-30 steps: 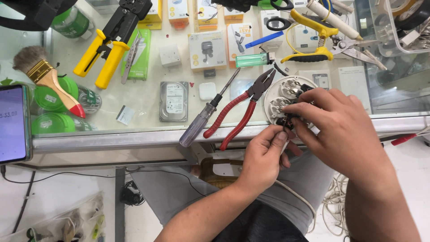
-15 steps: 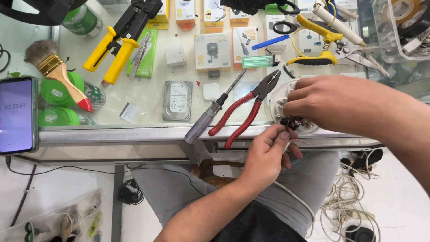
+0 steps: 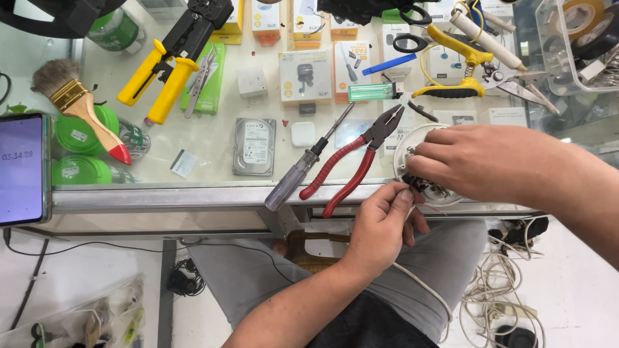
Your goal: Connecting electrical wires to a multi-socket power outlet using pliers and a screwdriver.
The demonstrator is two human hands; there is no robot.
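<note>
A round white fixture (image 3: 405, 143) with dark terminals rests at the near edge of the glass counter (image 3: 213, 138). My right hand (image 3: 471, 161) lies over it, fingers curled on its centre. My left hand (image 3: 383, 222) comes up from below the counter edge and pinches a thin wire (image 3: 414, 188) at the fixture's near rim. A white cable (image 3: 429, 290) runs from there down across my lap. Red-handled pliers (image 3: 354, 164) and a clear-handled screwdriver (image 3: 303, 169) lie just left of the fixture.
A hard drive (image 3: 255, 145), yellow-handled crimpers (image 3: 164, 74), a paintbrush (image 3: 80, 106), a green lighter (image 3: 373, 91) and small boxes lie on the counter. A phone (image 3: 22, 169) stands at the left edge. Yellow cutters (image 3: 454, 48) and a clear bin (image 3: 574, 38) sit far right. Cables (image 3: 503, 290) pile on the floor.
My right hand has shifted up onto the fixture and covers more of it. My left hand stays pinched at the fixture's near rim. The view has drifted slightly.
</note>
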